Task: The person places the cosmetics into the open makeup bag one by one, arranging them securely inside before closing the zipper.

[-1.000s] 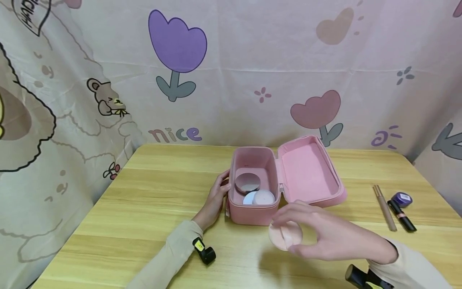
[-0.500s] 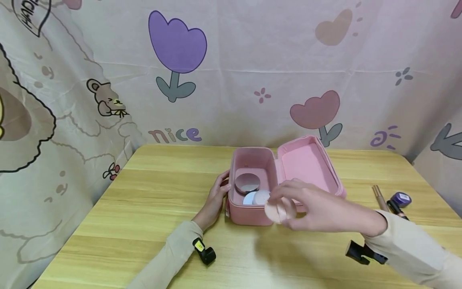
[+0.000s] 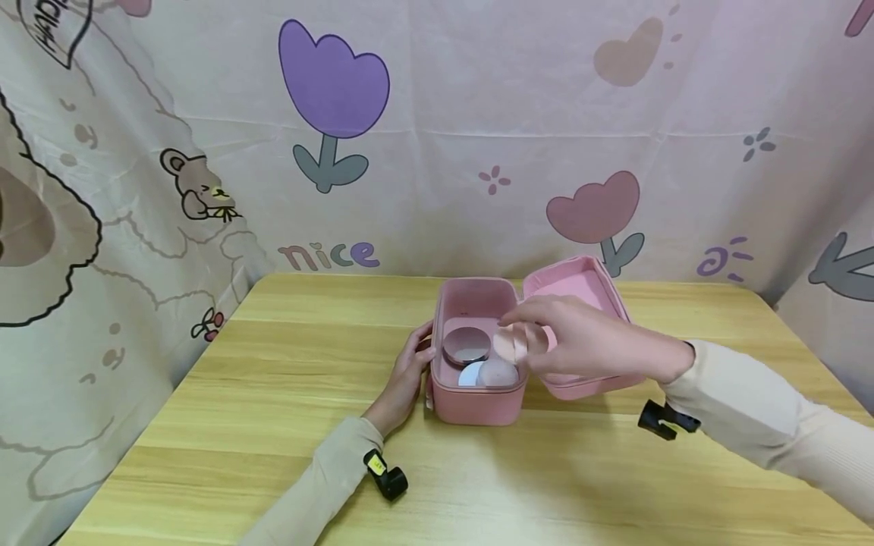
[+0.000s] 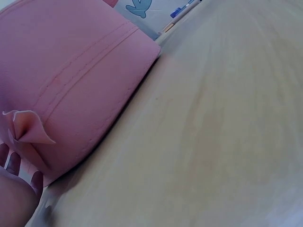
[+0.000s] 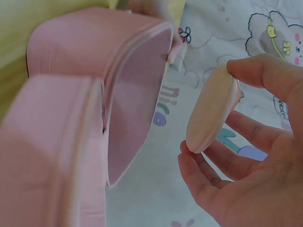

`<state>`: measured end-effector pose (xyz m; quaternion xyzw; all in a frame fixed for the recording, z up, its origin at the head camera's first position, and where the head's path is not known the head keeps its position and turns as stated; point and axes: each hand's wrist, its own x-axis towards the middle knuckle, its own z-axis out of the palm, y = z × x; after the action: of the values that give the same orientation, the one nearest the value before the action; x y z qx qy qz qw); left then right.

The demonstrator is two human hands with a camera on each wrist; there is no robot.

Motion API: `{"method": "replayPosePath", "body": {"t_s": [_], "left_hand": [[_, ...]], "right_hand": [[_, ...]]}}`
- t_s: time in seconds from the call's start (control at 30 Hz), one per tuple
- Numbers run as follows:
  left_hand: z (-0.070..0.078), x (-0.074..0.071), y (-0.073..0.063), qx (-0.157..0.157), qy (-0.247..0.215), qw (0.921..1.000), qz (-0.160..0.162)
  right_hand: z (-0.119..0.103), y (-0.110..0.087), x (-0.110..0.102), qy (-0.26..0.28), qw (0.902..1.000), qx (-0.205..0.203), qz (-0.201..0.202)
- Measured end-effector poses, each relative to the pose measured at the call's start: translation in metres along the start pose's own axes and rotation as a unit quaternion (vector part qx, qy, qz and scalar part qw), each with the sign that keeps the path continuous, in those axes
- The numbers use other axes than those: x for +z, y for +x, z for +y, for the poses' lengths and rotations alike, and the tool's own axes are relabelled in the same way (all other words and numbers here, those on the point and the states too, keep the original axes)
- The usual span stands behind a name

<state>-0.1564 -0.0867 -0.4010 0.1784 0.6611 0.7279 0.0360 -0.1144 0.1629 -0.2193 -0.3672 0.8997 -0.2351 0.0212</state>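
Note:
A round, pale peach powder puff [image 3: 507, 345] with a ribbon strap is pinched between the thumb and fingers of my right hand [image 3: 587, 337]. It hovers over the right side of an open pink case [image 3: 478, 407]. In the right wrist view the puff [image 5: 210, 111] appears edge-on, apart from the case. My left hand [image 3: 400, 383] rests against the case's left side with its fingers loosely extended. Inside the case lie a round shiny compact [image 3: 467, 343], a pale whitish disc [image 3: 470, 374] and another round pale item [image 3: 499, 374].
The case's lid [image 3: 573, 387] lies folded out to the right, partly behind my right hand. A wooden table [image 3: 307, 341] bears everything, with a patterned cloth [image 3: 444, 205] hanging behind. Pen-like items [image 4: 182, 14] show at the far edge in the left wrist view.
My right hand has carried the powder puff up and away from me, from in front of the case to above its opening. The left hand stays put on the case.

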Motion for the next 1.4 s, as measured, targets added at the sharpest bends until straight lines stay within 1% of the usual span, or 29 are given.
{"method": "replayPosePath", "body": {"t_s": [0.13,0.3,0.53,0.67,0.83,1.03,1.23,1.4], "left_hand": [[0.000,0.000,0.000,0.002,0.000,1.0000,0.002],[0.000,0.000,0.000,0.003,-0.004,1.0000,0.002],[0.000,0.000,-0.001,0.001,-0.002,1.0000,0.004],[0.001,0.000,-0.001,-0.001,-0.003,1.0000,0.004],[0.001,0.000,-0.001,-0.003,-0.005,1.0000,0.007],[-0.001,0.001,-0.002,-0.005,-0.008,1.0000,0.003],[-0.001,0.002,-0.003,-0.008,-0.008,0.9999,0.005],[0.000,0.001,-0.002,-0.005,-0.009,0.9999,0.005]], "right_hand": [[0.005,0.011,-0.007,-0.004,1.0000,0.003,-0.004],[0.011,0.026,-0.016,-0.015,0.9999,-0.001,0.001],[0.017,0.047,-0.026,-0.036,0.9991,0.025,-0.003],[0.022,0.059,-0.029,-0.034,0.9988,0.032,-0.013],[0.027,0.073,-0.031,-0.032,0.9987,0.035,-0.018],[0.035,0.085,-0.028,-0.015,0.9977,0.061,-0.026],[0.046,0.093,-0.022,0.003,0.9960,0.081,-0.036],[0.052,0.096,-0.021,-0.016,0.9958,0.078,-0.044]]}}
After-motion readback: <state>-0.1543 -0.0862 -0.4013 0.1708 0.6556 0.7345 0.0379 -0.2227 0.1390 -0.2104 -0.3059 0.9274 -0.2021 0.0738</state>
